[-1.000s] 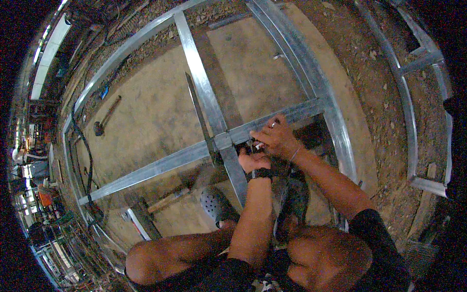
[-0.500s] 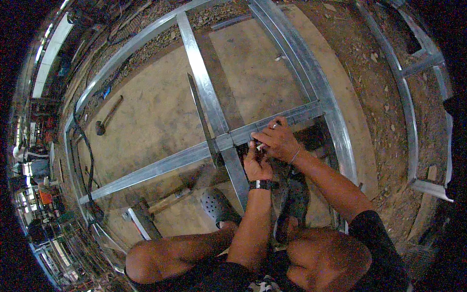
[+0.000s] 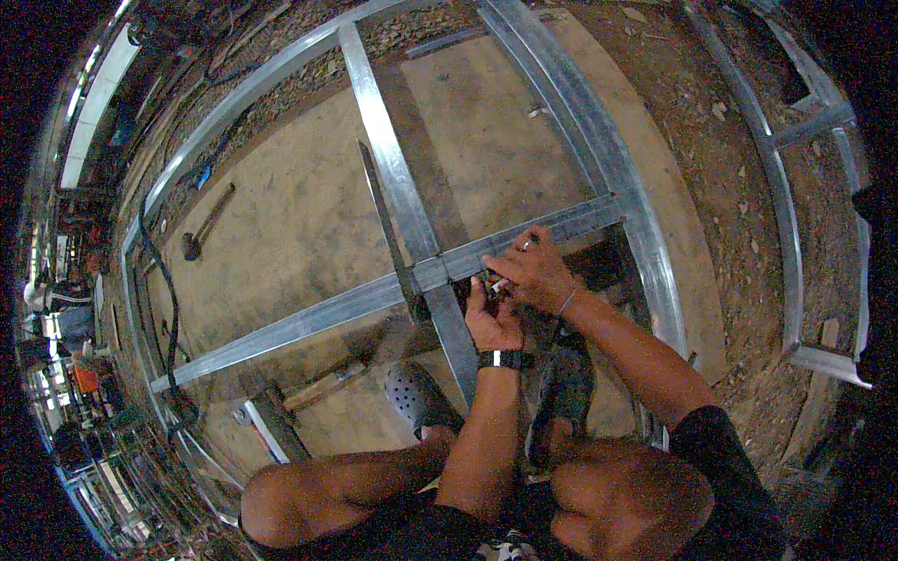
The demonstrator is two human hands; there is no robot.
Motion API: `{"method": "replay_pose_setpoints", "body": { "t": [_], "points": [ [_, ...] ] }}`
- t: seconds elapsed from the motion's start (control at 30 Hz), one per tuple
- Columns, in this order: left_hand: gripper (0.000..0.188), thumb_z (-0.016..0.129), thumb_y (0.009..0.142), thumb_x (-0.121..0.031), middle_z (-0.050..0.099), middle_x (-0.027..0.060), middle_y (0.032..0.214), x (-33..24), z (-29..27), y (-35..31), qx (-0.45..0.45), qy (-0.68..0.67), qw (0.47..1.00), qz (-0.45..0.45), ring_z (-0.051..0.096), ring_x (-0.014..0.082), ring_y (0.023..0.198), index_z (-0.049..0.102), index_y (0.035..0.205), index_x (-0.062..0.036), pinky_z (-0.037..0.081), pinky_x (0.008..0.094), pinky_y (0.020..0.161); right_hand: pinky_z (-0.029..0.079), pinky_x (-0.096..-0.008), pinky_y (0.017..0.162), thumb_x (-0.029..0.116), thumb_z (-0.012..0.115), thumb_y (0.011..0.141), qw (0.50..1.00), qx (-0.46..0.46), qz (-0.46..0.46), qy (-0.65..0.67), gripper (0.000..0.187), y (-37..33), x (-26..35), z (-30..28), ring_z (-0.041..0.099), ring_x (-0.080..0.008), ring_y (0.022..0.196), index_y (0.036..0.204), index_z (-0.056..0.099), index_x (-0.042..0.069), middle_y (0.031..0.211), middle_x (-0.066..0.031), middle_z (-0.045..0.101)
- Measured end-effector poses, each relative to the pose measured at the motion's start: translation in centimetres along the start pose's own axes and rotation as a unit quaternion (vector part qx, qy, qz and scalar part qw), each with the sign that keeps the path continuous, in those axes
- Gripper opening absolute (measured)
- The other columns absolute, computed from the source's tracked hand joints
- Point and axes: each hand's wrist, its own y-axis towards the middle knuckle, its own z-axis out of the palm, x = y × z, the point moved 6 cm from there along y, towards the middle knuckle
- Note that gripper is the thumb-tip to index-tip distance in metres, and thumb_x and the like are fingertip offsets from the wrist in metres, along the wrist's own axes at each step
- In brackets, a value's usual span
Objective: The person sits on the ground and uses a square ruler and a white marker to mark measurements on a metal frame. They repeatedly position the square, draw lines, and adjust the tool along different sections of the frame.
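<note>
A galvanized metal cross bar [image 3: 327, 311] runs through the frame in front of me. My right hand [image 3: 537, 273] rests against the bar's near side right of the joint, fingers curled and closed. Just below it, my left hand [image 3: 493, 323] is also closed, thumb raised close to the right fingers. Something small, partly white, shows between the hands; its kind is hidden by the fingers. An upright bar [image 3: 382, 131] meets the cross bar at the joint. Beside it a thin dark flat strip [image 3: 383, 210] lies across the cross bar.
A mallet [image 3: 192, 246] lies on the board at the left. A black cable [image 3: 175, 299] hangs over the frame's left side. My clog [image 3: 418, 397] stands below the cross bar, near a silver-edged metal piece [image 3: 271, 430]. Another metal frame [image 3: 790, 224] lies at the right.
My left hand has shifted slightly, its thumb a little lower and further left. The right hand stays nearly in place against the bar.
</note>
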Motion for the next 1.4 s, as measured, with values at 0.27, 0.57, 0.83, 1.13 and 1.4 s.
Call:
{"method": "replay_pose_setpoints", "body": {
  "t": [0.27,0.57,0.83,1.13,1.4],
  "points": [
    [0.023,0.069,0.093,-0.025,0.067,0.0059,0.093,0.7,-0.4,0.7,0.026,-0.016,0.999,-0.042,0.065,0.0196,0.08,0.061,0.104,-0.0066,0.056,0.0313,0.065,0.031,-0.0555,0.107,0.024,0.062,0.082,1.0,0.007,0.013,0.027,0.042,-0.1,-0.2,0.7,0.059,-0.0296,0.11,0.123,0.064,0.02,0.118,-0.0064,0.067],
    [0.025,0.064,0.097,-0.031,0.068,0.0063,0.094,0.5,-0.8,0.5,0.011,0.104,0.994,-0.017,0.065,0.019,0.082,0.063,0.104,-0.0067,0.056,0.0304,0.066,0.034,-0.0529,0.106,0.022,0.061,0.082,1.0,-0.012,0.021,0.018,0.039,0.0,-0.2,0.3,0.059,-0.0292,0.105,0.121,0.066,0.021,0.107,-0.005,0.07],
    [0.029,0.064,0.096,-0.034,0.068,0.0079,0.096,1.0,0.3,-0.2,-0.01,0.035,0.998,-0.045,0.066,0.0199,0.08,0.062,0.104,-0.0056,0.056,0.0321,0.061,0.035,-0.0517,0.102,0.023,0.062,0.083,0.999,-0.037,0.011,0.019,0.034,-0.2,-0.2,-0.3,0.06,-0.0269,0.1,0.116,0.067,0.02,0.099,-0.0044,0.069],
    [0.037,0.066,0.095,-0.038,0.068,0.0094,0.095,-0.5,0.5,-1.0,-0.041,0.184,0.982,0.032,0.066,0.02,0.081,0.06,0.108,-0.0037,0.056,0.0321,0.065,0.035,-0.0515,0.1,0.026,0.066,0.082,0.999,-0.039,-0.001,-0.008,0.035,-0.2,0.1,-0.6,0.059,-0.027,0.098,0.116,0.067,0.02,0.097,-0.0036,0.068],
    [0.04,0.067,0.093,-0.038,0.068,0.0109,0.096,-0.7,1.4,-1.6,-0.122,0.251,0.955,0.103,0.064,0.0199,0.079,0.063,0.104,0.0002,0.054,0.0317,0.066,0.037,-0.0502,0.097,0.028,0.073,0.077,0.997,-0.068,0.043,0.007,0.039,-1.9,-0.5,-2.4,0.06,-0.0267,0.095,0.114,0.068,0.017,0.096,-0.0036,0.069]
  ]
}}
